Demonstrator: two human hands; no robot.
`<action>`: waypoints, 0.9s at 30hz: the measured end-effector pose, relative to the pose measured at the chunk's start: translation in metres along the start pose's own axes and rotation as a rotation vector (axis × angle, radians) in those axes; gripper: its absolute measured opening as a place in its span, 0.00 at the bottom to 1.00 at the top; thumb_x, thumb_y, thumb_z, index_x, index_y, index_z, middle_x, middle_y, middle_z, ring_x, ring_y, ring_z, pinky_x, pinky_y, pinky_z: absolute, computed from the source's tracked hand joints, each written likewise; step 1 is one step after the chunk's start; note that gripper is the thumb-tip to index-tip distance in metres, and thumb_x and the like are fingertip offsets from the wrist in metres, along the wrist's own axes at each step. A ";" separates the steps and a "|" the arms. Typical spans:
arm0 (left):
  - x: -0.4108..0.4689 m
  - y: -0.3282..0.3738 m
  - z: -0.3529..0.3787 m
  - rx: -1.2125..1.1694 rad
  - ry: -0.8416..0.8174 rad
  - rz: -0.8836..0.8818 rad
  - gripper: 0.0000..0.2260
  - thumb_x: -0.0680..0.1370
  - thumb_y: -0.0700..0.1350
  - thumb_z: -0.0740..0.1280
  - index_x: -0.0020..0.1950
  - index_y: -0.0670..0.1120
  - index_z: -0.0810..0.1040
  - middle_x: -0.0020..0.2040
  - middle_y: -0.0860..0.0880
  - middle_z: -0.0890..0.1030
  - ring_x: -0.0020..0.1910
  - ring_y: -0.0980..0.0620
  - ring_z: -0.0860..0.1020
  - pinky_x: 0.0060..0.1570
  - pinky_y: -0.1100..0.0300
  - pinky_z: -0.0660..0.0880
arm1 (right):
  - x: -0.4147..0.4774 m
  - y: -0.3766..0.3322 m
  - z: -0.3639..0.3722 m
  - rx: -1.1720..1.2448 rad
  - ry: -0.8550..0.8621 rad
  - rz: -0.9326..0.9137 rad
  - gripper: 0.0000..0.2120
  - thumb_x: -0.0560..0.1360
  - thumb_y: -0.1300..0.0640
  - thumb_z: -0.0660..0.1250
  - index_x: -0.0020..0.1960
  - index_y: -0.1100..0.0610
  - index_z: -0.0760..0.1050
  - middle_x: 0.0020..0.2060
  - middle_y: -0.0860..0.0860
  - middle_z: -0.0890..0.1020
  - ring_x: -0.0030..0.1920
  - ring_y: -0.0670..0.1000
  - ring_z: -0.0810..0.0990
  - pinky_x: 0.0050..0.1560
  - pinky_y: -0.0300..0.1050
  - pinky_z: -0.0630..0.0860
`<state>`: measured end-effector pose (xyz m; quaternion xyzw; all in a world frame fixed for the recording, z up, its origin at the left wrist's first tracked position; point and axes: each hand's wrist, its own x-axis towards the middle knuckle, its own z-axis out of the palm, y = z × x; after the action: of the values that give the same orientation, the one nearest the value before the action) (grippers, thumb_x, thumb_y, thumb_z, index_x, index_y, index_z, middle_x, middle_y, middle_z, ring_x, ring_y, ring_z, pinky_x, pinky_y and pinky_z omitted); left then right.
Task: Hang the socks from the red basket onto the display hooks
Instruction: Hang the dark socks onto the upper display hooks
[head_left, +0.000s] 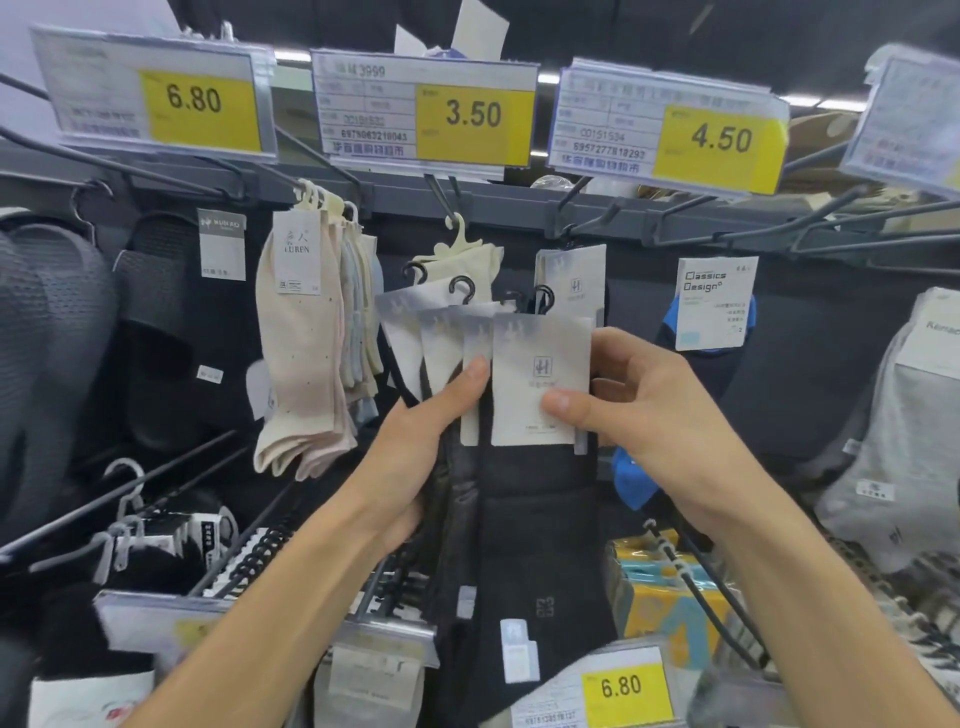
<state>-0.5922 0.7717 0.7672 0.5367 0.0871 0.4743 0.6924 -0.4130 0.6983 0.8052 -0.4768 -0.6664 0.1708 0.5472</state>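
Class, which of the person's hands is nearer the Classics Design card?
Right. The right hand is just below-left of the Classics Design card, pinching the front label; the left hand grips the dark socks farther left.

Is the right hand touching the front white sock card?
Touching. The head view shows the right hand with its thumb lying flat on the card near its lower right corner, no gap.
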 end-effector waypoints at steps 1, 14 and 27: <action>0.000 0.000 0.000 -0.006 0.015 0.009 0.21 0.72 0.53 0.73 0.62 0.46 0.83 0.59 0.42 0.85 0.58 0.44 0.84 0.50 0.55 0.82 | 0.000 0.001 0.001 0.006 -0.029 0.007 0.16 0.73 0.60 0.74 0.57 0.46 0.78 0.51 0.41 0.85 0.51 0.43 0.85 0.46 0.35 0.81; 0.002 0.002 -0.006 -0.034 0.037 -0.113 0.24 0.73 0.54 0.71 0.58 0.36 0.82 0.48 0.38 0.85 0.41 0.42 0.84 0.41 0.53 0.82 | 0.028 0.007 -0.029 0.157 0.325 0.063 0.16 0.77 0.68 0.63 0.58 0.49 0.76 0.52 0.48 0.86 0.55 0.52 0.84 0.60 0.58 0.79; 0.004 -0.002 -0.011 0.174 0.115 0.029 0.15 0.64 0.50 0.77 0.50 0.52 0.87 0.50 0.45 0.88 0.46 0.47 0.87 0.39 0.60 0.82 | 0.067 0.013 -0.026 -0.124 0.247 -0.060 0.33 0.80 0.64 0.63 0.80 0.51 0.53 0.65 0.44 0.76 0.57 0.33 0.78 0.53 0.30 0.76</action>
<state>-0.5955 0.7822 0.7625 0.5678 0.1600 0.5050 0.6300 -0.3804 0.7517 0.8424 -0.5068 -0.6173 0.0529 0.5994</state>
